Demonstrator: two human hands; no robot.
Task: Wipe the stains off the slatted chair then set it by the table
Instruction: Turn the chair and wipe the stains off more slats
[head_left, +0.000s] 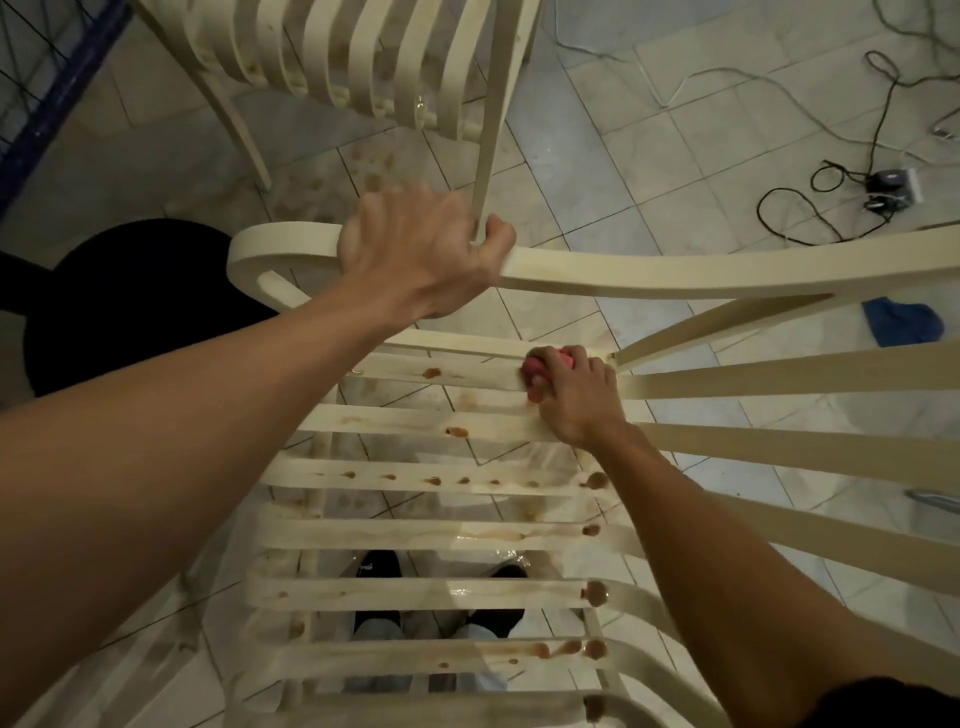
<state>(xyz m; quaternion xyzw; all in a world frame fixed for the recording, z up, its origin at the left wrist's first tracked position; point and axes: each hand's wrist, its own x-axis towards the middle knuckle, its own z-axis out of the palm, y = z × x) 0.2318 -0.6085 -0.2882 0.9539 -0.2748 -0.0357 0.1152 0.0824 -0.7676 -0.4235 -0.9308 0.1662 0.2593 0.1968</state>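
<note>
A cream slatted chair (415, 535) fills the lower middle of the head view, its seat slats dotted and streaked with brown stains (457, 432). My left hand (421, 254) grips the chair's far armrest (675, 270). My right hand (576, 395) holds a pink cloth (535, 370) and presses it onto a far slat where the seat meets the backrest. The slats look wet and shiny near the front.
A second cream slatted chair (363, 57) stands just beyond. A black round object (130, 301) lies at the left. Cables and a power strip (891, 187) lie on the tiled floor at right, near a blue cloth (904, 322). My feet show under the seat.
</note>
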